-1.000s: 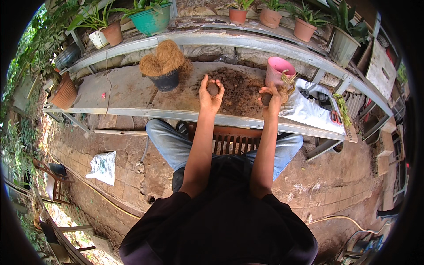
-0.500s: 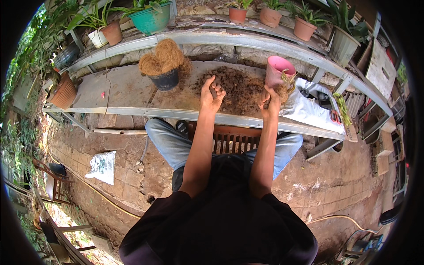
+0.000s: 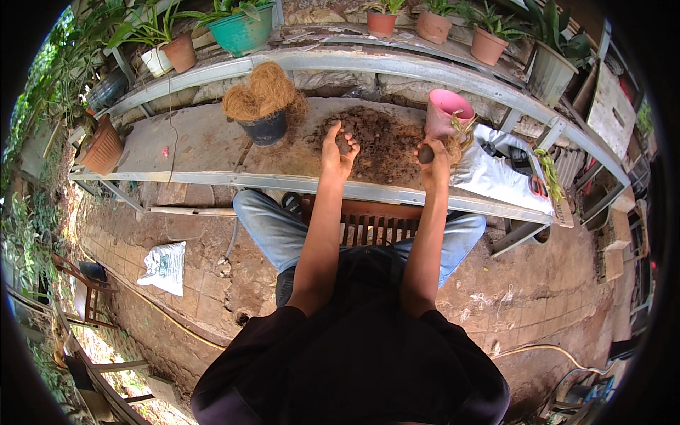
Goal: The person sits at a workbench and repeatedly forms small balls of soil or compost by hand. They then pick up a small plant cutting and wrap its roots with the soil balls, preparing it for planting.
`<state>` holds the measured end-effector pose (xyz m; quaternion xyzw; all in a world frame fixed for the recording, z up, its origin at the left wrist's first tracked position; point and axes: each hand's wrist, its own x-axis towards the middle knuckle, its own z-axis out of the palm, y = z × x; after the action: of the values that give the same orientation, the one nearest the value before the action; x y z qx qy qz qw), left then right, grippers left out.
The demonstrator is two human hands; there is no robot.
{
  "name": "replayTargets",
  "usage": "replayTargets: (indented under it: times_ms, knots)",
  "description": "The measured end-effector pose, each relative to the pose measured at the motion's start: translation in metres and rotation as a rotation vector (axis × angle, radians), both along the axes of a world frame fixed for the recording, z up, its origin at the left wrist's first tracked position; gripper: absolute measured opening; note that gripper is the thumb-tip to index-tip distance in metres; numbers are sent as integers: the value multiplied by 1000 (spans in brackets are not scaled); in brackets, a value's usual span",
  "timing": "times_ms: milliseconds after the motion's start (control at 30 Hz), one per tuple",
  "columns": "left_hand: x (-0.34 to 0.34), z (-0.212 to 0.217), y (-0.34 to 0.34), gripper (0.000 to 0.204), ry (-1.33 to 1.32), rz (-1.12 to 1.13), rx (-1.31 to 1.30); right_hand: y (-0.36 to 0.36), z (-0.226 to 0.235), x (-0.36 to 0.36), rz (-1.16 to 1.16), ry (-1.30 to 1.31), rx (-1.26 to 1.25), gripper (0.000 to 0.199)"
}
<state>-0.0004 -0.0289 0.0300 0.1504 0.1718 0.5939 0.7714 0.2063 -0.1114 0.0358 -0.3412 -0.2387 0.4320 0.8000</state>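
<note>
Hovering over the soil heap [image 3: 379, 142], my cupped left hand [image 3: 337, 147] half-hides soil; right hand [image 3: 433, 154] grips a dark clump [image 3: 425, 154], shape unclear.

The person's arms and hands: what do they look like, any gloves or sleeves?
No gloves show on the left hand or the right hand; both are bare and look soil-smudged. The forearms are bare too, with short dark sleeves ending near the upper arms. No watch, rings or bands can be made out.
</note>
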Motion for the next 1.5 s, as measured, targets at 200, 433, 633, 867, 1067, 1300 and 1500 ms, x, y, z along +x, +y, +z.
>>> replayTargets:
  times_ms: [200,433,633,867,1067,1300,1500]
  knots:
    - [-2,6,-9,23,105,-11,29,21,-46,22,-170,-644,-250,10]
    - [-1,6,-7,20,105,-14,15,62,-77,30,-267,-1410,-605,23]
    - [-2,6,-9,20,89,-37,14,71,-82,29,-270,-1447,-694,22]
    - [-3,5,-7,21,253,-31,60,39,-40,16,179,-232,-242,20]
    - [16,22,-31,28,715,-65,337,16,-12,-9,194,-184,-147,14]
    - [30,19,-34,24,733,-105,493,11,-6,-20,306,-217,-58,12]
    - [28,19,-33,25,767,-117,573,8,-4,-26,267,-163,-65,10]
